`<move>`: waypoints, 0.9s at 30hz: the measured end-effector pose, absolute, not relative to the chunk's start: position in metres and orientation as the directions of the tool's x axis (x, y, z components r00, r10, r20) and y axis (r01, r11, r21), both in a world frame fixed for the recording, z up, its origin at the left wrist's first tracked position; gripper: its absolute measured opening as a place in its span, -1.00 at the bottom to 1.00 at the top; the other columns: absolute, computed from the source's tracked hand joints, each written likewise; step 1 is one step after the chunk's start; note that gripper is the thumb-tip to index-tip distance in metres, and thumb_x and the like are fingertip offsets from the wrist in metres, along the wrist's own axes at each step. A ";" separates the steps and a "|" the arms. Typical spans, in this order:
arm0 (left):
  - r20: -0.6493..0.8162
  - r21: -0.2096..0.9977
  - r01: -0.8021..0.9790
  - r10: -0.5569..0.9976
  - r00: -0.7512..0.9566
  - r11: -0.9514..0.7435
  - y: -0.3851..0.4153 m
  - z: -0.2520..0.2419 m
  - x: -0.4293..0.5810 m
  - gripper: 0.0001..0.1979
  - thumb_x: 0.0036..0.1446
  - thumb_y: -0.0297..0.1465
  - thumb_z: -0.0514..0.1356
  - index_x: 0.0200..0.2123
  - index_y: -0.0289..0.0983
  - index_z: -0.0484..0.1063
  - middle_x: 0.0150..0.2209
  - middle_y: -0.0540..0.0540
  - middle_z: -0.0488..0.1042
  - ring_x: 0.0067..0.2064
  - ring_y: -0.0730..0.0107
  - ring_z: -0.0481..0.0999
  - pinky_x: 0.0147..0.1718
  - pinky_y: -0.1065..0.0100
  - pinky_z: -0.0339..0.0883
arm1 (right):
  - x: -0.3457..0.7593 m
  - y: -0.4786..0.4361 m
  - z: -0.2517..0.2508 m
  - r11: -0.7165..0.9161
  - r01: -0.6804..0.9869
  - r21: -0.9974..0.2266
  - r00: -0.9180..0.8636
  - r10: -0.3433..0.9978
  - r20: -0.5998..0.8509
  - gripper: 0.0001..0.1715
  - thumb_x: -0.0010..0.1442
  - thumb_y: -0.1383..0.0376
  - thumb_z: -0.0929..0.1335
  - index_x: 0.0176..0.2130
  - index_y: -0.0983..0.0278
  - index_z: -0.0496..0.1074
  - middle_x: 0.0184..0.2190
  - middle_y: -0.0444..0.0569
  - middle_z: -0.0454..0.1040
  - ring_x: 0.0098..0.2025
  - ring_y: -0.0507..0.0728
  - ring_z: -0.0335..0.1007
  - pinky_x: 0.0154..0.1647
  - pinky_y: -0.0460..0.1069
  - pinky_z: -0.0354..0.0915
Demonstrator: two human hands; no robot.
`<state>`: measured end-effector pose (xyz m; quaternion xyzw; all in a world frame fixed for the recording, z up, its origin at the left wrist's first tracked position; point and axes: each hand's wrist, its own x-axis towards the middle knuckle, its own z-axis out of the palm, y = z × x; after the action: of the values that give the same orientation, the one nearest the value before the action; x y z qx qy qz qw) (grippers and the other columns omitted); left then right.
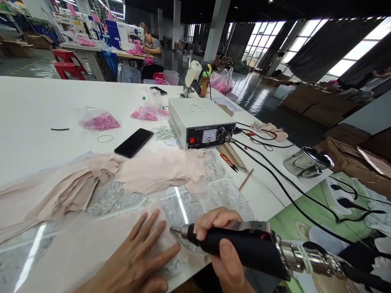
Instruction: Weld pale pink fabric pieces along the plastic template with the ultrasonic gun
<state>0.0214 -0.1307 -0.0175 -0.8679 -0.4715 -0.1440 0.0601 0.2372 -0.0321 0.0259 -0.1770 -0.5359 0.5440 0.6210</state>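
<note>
My right hand [224,240] is wrapped round a black handheld ultrasonic welding tool [241,246] with a metal tip. The tip points left, at the edge of a pale pink fabric piece [100,236]. Whether it touches the cloth I cannot tell. Flat on that fabric lies my left hand [137,252], its fingers spread, just left of the tip. Beneath is a clear sheet [214,197] over a grey patterned surface. Beyond my hands are another pale pink piece [161,169] and a gathered bundle of the same cloth [73,187].
A control box [201,120] stands mid-table, cables running right. Nearby are a black phone [133,142], orange thread snips [229,162], a bag of pink bits [100,120], and a lidded glass mug [307,162] at the right edge. A person [155,53] sits at a sewing machine behind.
</note>
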 end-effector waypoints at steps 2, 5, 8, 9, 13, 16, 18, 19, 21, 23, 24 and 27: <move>0.301 0.020 0.836 0.801 0.517 -0.548 -0.131 -0.016 0.021 -0.28 0.26 0.00 0.33 0.41 0.10 0.20 0.46 -0.17 0.11 0.49 -0.21 -0.01 0.37 -0.19 0.06 | 0.239 -0.033 0.032 0.347 -0.496 -0.796 -0.139 0.873 0.468 -0.83 0.33 0.12 0.34 -0.13 0.13 0.41 -0.37 -0.11 0.46 -0.42 0.10 0.43 -0.35 0.05 0.45; 0.313 0.046 0.865 0.829 0.463 -0.500 -0.134 -0.016 0.025 -0.28 0.21 0.04 0.35 0.38 0.15 0.25 0.46 -0.13 0.12 0.47 -0.24 0.05 0.36 -0.22 0.06 | 0.244 -0.035 0.041 0.335 -0.506 -0.795 -0.120 0.886 0.449 -0.84 0.33 0.11 0.35 -0.15 0.12 0.43 -0.37 -0.13 0.45 -0.45 0.07 0.42 -0.39 0.02 0.45; 0.307 0.075 0.879 0.850 0.429 -0.471 -0.135 -0.018 0.030 -0.27 0.15 0.05 0.39 0.34 0.17 0.30 0.45 -0.11 0.14 0.46 -0.25 0.08 0.35 -0.23 0.08 | 0.248 -0.039 0.046 0.318 -0.496 -0.808 -0.136 0.890 0.434 -0.84 0.33 0.11 0.35 -0.15 0.12 0.43 -0.36 -0.12 0.45 -0.46 0.06 0.42 -0.39 0.02 0.46; 0.302 0.078 0.879 0.852 0.428 -0.470 -0.136 -0.018 0.031 -0.26 0.13 0.05 0.41 0.34 0.17 0.31 0.45 -0.11 0.14 0.45 -0.26 0.08 0.35 -0.23 0.08 | 0.249 -0.040 0.046 0.317 -0.492 -0.811 -0.137 0.892 0.432 -0.83 0.33 0.11 0.35 -0.15 0.12 0.43 -0.36 -0.12 0.44 -0.46 0.06 0.42 -0.39 0.03 0.46; 0.298 0.066 0.882 0.853 0.428 -0.466 -0.135 -0.017 0.030 -0.26 0.12 0.05 0.41 0.34 0.17 0.31 0.46 -0.11 0.13 0.45 -0.27 0.08 0.37 -0.22 0.05 | 0.250 -0.043 0.043 0.312 -0.485 -0.817 -0.129 0.899 0.419 -0.80 0.33 0.07 0.35 -0.14 0.12 0.40 -0.35 -0.12 0.42 -0.45 0.07 0.40 -0.40 0.04 0.44; 0.297 0.058 0.883 0.852 0.430 -0.466 -0.135 -0.017 0.029 -0.29 0.17 0.07 0.36 0.34 0.18 0.30 0.47 -0.10 0.11 0.45 -0.26 0.09 0.37 -0.20 0.03 | 0.250 -0.043 0.038 0.310 -0.471 -0.826 -0.148 0.895 0.421 -0.80 0.33 0.08 0.34 -0.13 0.12 0.39 -0.37 -0.11 0.42 -0.43 0.10 0.40 -0.38 0.07 0.44; 0.289 0.058 0.883 0.854 0.432 -0.467 -0.136 -0.018 0.028 -0.31 0.20 0.06 0.35 0.35 0.18 0.28 0.48 -0.09 0.08 0.45 -0.26 0.08 0.37 -0.21 0.03 | 0.250 -0.042 0.034 0.312 -0.464 -0.829 -0.161 0.891 0.425 -0.80 0.34 0.08 0.33 -0.14 0.12 0.38 -0.37 -0.10 0.42 -0.42 0.11 0.40 -0.37 0.08 0.44; 0.286 0.059 0.882 0.854 0.434 -0.468 -0.136 -0.019 0.028 -0.31 0.21 0.05 0.35 0.36 0.18 0.27 0.48 -0.09 0.07 0.46 -0.26 0.08 0.37 -0.22 0.03 | 0.251 -0.042 0.031 0.313 -0.461 -0.830 -0.163 0.890 0.426 -0.80 0.34 0.08 0.33 -0.14 0.13 0.37 -0.37 -0.09 0.42 -0.42 0.12 0.39 -0.36 0.09 0.44; 0.287 0.063 0.881 0.854 0.434 -0.469 -0.136 -0.021 0.028 -0.31 0.22 0.04 0.34 0.36 0.17 0.27 0.48 -0.09 0.06 0.46 -0.26 0.07 0.37 -0.22 0.01 | 0.250 -0.040 0.028 0.317 -0.459 -0.830 -0.162 0.889 0.429 -0.80 0.33 0.08 0.34 -0.16 0.13 0.36 -0.38 -0.09 0.42 -0.43 0.11 0.39 -0.36 0.10 0.45; 0.299 0.068 0.878 0.849 0.435 -0.473 -0.135 -0.022 0.027 -0.30 0.21 0.04 0.34 0.36 0.16 0.27 0.49 -0.09 0.04 0.46 -0.24 0.07 0.39 -0.19 -0.04 | 0.250 -0.038 0.028 0.314 -0.464 -0.828 -0.173 0.885 0.432 -0.81 0.33 0.09 0.35 -0.15 0.14 0.36 -0.37 -0.09 0.44 -0.44 0.10 0.39 -0.35 0.10 0.45; 0.304 0.070 0.877 0.847 0.435 -0.475 -0.135 -0.022 0.027 -0.29 0.21 0.05 0.35 0.36 0.16 0.26 0.49 -0.10 0.03 0.46 -0.22 0.07 0.40 -0.17 -0.07 | 0.250 -0.038 0.029 0.311 -0.473 -0.824 -0.174 0.884 0.433 -0.81 0.33 0.10 0.35 -0.15 0.14 0.37 -0.36 -0.09 0.44 -0.45 0.09 0.40 -0.36 0.08 0.45; 0.299 0.066 0.878 0.849 0.436 -0.474 -0.134 -0.022 0.028 -0.28 0.19 0.06 0.36 0.37 0.18 0.25 0.50 -0.10 0.02 0.46 -0.20 0.09 0.42 -0.14 -0.11 | 0.254 -0.038 0.037 0.303 -0.503 -0.809 -0.142 0.895 0.423 -0.81 0.32 0.08 0.35 -0.15 0.12 0.40 -0.36 -0.12 0.44 -0.47 0.07 0.40 -0.39 0.05 0.45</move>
<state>0.0275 -0.1344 -0.0216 -0.8459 -0.5104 -0.1466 0.0496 0.2541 -0.0376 0.0369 -0.1921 -0.5094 0.5582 0.6261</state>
